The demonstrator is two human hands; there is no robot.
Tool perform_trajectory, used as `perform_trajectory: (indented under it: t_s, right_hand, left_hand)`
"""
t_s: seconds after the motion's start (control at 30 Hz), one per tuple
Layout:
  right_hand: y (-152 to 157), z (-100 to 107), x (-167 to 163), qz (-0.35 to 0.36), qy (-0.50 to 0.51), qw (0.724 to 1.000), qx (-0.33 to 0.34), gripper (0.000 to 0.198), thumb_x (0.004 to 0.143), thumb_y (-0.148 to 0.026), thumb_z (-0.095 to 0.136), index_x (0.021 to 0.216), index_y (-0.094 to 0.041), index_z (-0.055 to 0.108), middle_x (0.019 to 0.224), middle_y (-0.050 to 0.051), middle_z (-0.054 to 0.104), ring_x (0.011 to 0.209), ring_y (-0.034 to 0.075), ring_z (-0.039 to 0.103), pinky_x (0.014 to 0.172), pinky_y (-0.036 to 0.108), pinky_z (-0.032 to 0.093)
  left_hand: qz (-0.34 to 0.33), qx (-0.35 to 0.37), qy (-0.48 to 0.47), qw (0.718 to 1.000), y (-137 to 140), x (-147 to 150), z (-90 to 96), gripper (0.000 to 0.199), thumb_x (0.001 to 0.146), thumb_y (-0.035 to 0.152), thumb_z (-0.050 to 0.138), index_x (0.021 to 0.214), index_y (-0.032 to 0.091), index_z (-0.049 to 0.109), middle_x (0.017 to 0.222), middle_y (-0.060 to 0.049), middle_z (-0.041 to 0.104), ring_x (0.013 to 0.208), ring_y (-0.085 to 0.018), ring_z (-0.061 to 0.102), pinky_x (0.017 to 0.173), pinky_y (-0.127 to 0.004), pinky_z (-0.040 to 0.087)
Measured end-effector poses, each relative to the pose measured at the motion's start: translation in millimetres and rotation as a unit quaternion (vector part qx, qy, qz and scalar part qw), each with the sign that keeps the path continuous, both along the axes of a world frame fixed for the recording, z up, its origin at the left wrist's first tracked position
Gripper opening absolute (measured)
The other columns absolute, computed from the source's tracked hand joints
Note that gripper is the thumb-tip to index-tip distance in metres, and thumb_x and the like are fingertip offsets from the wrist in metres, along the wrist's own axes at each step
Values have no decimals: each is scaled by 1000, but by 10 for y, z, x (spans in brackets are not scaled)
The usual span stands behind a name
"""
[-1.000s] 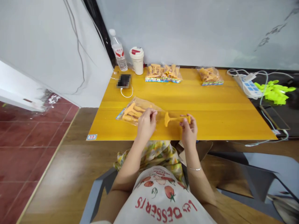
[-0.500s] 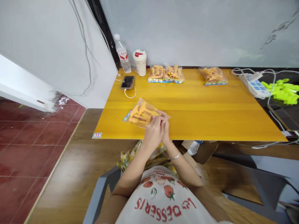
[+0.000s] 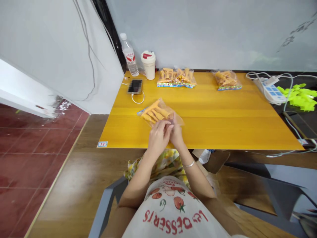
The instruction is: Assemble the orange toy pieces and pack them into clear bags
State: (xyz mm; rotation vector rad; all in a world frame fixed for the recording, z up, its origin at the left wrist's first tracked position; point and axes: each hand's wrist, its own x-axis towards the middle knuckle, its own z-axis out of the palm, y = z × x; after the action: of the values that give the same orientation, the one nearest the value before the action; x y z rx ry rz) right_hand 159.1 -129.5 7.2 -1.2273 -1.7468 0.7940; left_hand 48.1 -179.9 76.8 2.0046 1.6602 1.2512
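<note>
Yellow tabletop (image 3: pixel 223 119) spreads rightward from the fingers, its front edge on their near side. Just beyond them lies a clear bag (image 3: pixel 166 106) of orange pieces (image 3: pixel 154 114), long axis slanting away leftward — left hand (image 3: pixel 158 136) nearer the pieces, thumb and fingers pinched on the bag; right hand (image 3: pixel 176 134) at the right end (blurred, grip impossible to tell).

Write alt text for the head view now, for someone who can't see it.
A person's left hand and right hand are close together at the near right end of a clear bag of orange pieces at a yellow table. Along its back edge are a bottle, a lidded cup and more filled bags.
</note>
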Motion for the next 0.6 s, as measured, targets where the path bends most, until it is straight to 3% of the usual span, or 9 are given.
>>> perform_trajectory:
  t_s: [0.07,0.13,0.23,0.33,0.43,0.53,0.6]
  right_hand:
    - [-49,11,154,-37,-34,999,17,54,98,-44,43,145,-18,48,108,12,73,93,25,70,85,40,56]
    - [-95,36,325,-60,-71,995,29,40,99,-44,43,119,-21,68,105,11,74,94,25,70,89,39,55]
    - [-132,83,556,-109,-154,982,2,33,97,-45,49,94,-20,71,94,11,73,84,25,68,84,39,54]
    - [-90,118,685,-193,-224,955,-12,35,91,-45,59,112,-17,65,104,14,69,92,28,66,79,40,53]
    - [27,133,708,-199,-239,950,25,48,90,-39,61,131,-16,57,121,19,63,109,33,60,85,44,52]
    - [140,139,682,-145,-241,959,39,29,93,-35,55,113,-20,69,117,17,67,109,33,59,93,47,48]
    - [178,140,660,-112,-214,970,21,27,96,-35,49,99,-20,71,107,14,71,100,30,62,92,44,48]
  left_hand:
    - [-10,13,27,1000,41,-93,-47,30,99,40,47,115,18,60,114,-13,67,111,-22,63,99,-37,50]
    - [-37,11,80,996,102,-162,-138,48,97,48,50,135,18,52,139,-16,57,135,-28,50,113,-44,40]
    - [-76,-23,170,982,195,-185,-297,71,92,58,52,150,20,38,159,-15,37,152,-34,24,122,-55,24]
    - [-85,-48,226,969,243,-128,-384,76,91,62,52,152,20,37,160,-13,36,153,-36,20,123,-58,19]
    - [-82,-55,256,962,237,-64,-374,72,91,61,51,151,21,41,159,-12,39,152,-34,24,123,-57,20]
    - [-80,-63,271,957,204,-59,-310,70,92,59,51,150,22,42,159,-11,39,152,-34,26,123,-58,19]
    - [-90,-77,274,955,201,-100,-237,65,93,56,51,149,23,45,158,-10,41,151,-34,28,122,-59,21]
